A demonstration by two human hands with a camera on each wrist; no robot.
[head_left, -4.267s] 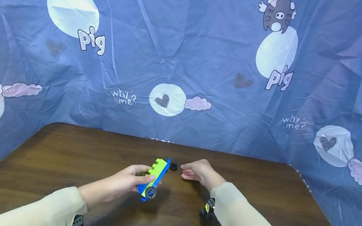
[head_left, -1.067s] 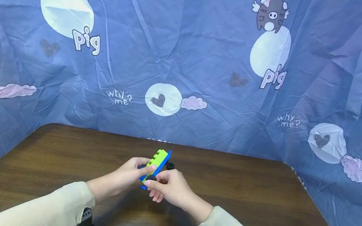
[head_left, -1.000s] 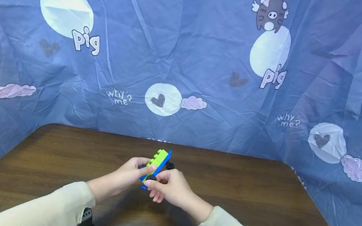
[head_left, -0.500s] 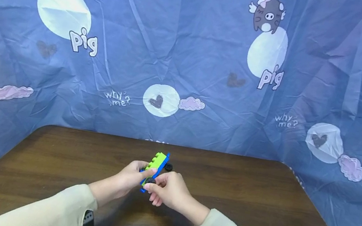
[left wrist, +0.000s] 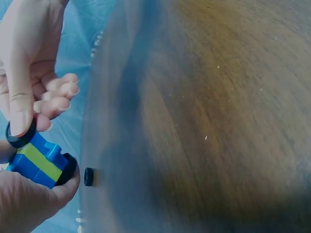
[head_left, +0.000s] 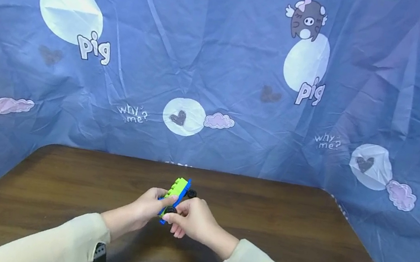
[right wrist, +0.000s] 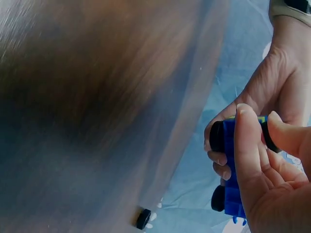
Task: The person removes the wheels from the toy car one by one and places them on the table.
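Note:
A toy car of green and blue building bricks [head_left: 178, 188] is held by my left hand [head_left: 142, 207], thumb along its side, above the table. My right hand [head_left: 199, 222] pinches a black wheel [head_left: 170, 211] at the car's near end. In the right wrist view, the car's blue underside [right wrist: 232, 167] shows two more wheels along its other side, one of them the lower wheel [right wrist: 218, 198]. Whether the pinched wheel is fully seated on its axle I cannot tell. A loose black wheel [head_left: 191, 194] lies on the table just beyond the right hand.
The brown wooden table [head_left: 281, 226] extends around both forearms. A blue printed cloth [head_left: 222, 59] hangs behind and beside it. Black wrist cameras, such as the left one [head_left: 99, 261], sit under both sleeves.
Since the earliest frame, my right hand has come from beside the loose wheel to the car and pinches its near wheel. Over the last second the hands and car shift only slightly.

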